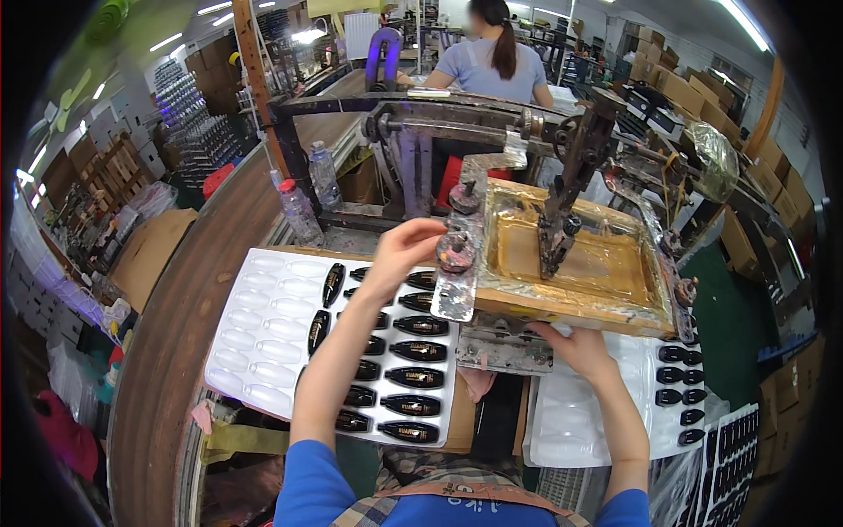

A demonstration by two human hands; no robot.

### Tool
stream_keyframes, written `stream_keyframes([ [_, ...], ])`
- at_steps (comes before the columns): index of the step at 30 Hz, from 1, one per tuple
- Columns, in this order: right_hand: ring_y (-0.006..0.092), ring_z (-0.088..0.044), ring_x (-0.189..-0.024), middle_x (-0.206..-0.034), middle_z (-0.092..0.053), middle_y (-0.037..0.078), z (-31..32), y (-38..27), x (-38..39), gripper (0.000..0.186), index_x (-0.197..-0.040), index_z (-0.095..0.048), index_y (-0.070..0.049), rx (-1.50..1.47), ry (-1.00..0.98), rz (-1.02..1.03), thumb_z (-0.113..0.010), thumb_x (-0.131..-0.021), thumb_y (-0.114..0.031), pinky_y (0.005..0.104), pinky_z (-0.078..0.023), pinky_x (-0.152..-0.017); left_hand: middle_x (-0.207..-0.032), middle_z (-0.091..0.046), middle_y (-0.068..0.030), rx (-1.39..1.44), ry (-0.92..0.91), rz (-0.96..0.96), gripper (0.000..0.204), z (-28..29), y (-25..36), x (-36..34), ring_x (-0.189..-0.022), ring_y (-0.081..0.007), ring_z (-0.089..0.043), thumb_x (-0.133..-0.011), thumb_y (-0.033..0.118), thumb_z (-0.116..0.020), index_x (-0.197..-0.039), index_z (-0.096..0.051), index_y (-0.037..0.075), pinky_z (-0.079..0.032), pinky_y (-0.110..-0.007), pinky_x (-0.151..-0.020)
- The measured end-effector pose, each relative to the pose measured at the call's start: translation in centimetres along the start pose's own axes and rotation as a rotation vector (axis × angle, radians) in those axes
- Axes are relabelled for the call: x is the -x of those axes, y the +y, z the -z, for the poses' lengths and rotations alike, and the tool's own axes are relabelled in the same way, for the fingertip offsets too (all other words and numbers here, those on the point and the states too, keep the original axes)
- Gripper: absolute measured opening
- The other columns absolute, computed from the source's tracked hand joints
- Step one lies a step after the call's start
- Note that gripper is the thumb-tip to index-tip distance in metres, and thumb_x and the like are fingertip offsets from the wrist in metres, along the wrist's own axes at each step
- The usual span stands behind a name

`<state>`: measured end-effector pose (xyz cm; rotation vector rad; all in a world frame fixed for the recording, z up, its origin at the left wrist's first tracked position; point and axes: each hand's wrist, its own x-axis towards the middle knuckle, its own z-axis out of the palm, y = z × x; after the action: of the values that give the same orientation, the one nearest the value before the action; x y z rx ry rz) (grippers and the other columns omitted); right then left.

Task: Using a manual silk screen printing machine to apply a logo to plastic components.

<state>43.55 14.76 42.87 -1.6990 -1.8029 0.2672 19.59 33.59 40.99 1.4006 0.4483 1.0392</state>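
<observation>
A screen-printing frame (pixel 571 303) with a wooden rim and amber-brown mesh sits in the metal press, tilted slightly. My left hand (pixel 408 250) is beside the stained clamp knob (pixel 456 252) on the frame's left bracket, fingers stretched toward it and slightly bent. Nothing shows in that hand. My right hand (pixel 580 350) reaches under the frame's near edge; its thumb shows by the metal base (pixel 505 350), while the other fingers are hidden. Below my left forearm, a white moulded tray (pixel 263 334) carries several glossy black bottle-shaped pieces (pixel 417 378) with gold print; its left pockets hold none.
A second white tray (pixel 571 426) with black pieces (pixel 672 375) lies at right. Plastic bottles (pixel 300 213) stand behind the left tray, near a curved brown belt (pixel 167 351). Ahead, a co-worker in a light blue shirt (pixel 500 70) faces away. Cardboard boxes (pixel 689 92) are stacked at far right.
</observation>
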Motion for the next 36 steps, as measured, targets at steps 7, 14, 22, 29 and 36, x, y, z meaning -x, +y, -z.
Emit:
stream_keyframes([
  [7,0.034,-0.054,-0.091,-0.096,-0.059,0.017,-2.1,-1.3,-0.6,0.037,-0.101,-0.056,-0.001,-0.072,-0.087,0.006,-0.064,-0.075,-0.026,0.0357,-0.042,-0.078,-0.09,-0.06,-0.0046,-0.123,0.518,-0.081,0.02,16.1,1.2,8.0,-0.08,-0.0103,-0.057,-0.081,0.005,-0.055,-0.101,-0.053,0.003,-0.049,-0.025,-0.071],
  [14,0.0337,-0.051,-0.088,-0.1,-0.053,0.019,2.4,4.2,5.4,0.032,-0.102,-0.052,0.002,0.157,0.193,-0.053,-0.06,-0.077,-0.018,0.038,-0.04,-0.08,-0.086,-0.059,-0.0076,-0.291,0.886,-0.039,0.016,26.7,-3.8,10.1,-0.077,-0.0134,-0.058,-0.081,0.003,-0.054,-0.096,-0.053,0.0,-0.052,-0.027,-0.068],
  [22,0.0381,-0.051,-0.094,-0.11,-0.047,0.023,8.3,13.0,15.9,0.048,-0.112,-0.043,0.002,0.801,0.241,-0.573,-0.057,-0.079,-0.03,0.0419,-0.042,-0.078,-0.075,-0.064,-0.0077,-0.853,0.974,0.167,0.012,32.0,-9.1,9.1,-0.075,-0.0166,-0.06,-0.077,0.007,-0.058,-0.086,-0.063,0.0,-0.046,-0.025,-0.066],
  [29,0.042,-0.05,-0.09,-0.108,-0.045,0.022,9.9,16.9,20.5,0.048,-0.107,-0.043,0.002,0.742,0.123,-0.761,-0.051,-0.081,-0.038,0.0458,-0.042,-0.074,-0.087,-0.062,-0.0145,-1.426,1.017,-0.09,0.017,28.4,-8.3,8.6,-0.082,-0.0297,-0.057,-0.077,0.012,-0.056,-0.09,-0.063,0.003,-0.044,-0.035,-0.076],
  [36,0.0241,-0.048,-0.098,-0.11,-0.046,0.013,9.4,12.5,16.7,0.03,-0.111,-0.046,-0.002,0.272,0.373,-0.483,-0.046,-0.086,-0.019,0.031,-0.042,-0.075,-0.09,-0.061,-0.0073,0.407,0.49,-0.124,0.017,22.0,-16.0,3.8,-0.097,-0.0195,-0.052,-0.081,0.011,-0.054,-0.094,-0.06,0.0,-0.04,-0.032,-0.084],
])
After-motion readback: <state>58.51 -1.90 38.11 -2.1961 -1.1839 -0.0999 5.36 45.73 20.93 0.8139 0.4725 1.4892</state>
